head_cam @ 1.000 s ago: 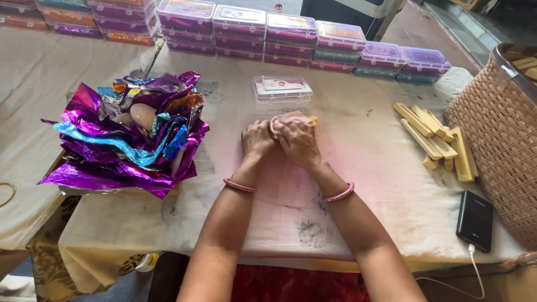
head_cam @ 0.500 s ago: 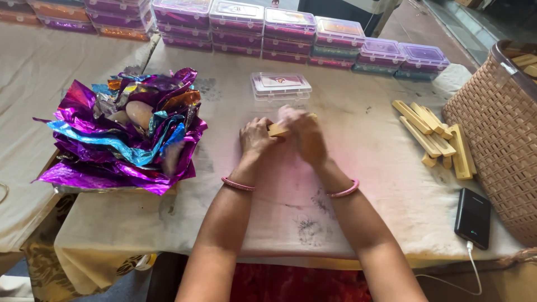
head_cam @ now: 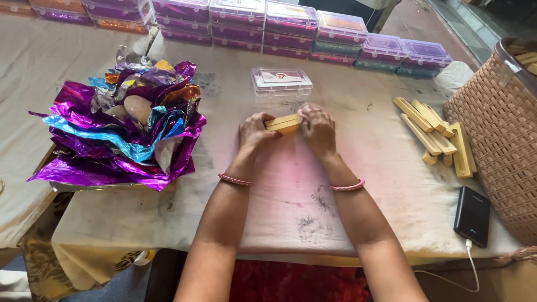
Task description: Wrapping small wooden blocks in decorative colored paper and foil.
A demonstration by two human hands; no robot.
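Yellow bar (head_cam: 282,123) held just above the desk (head_cam: 358,184), long axis running left–right, slightly tilted. Left hand (head_cam: 254,130) fingers closed on its left end, right hand (head_cam: 317,127) fingers closed on its right end; both equally near. Clear lidded box (head_cam: 281,84) lies just beyond.

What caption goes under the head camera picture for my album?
Left hand and right hand hold yellow sticks over a cloth-covered table, beside shiny foil wrappers.
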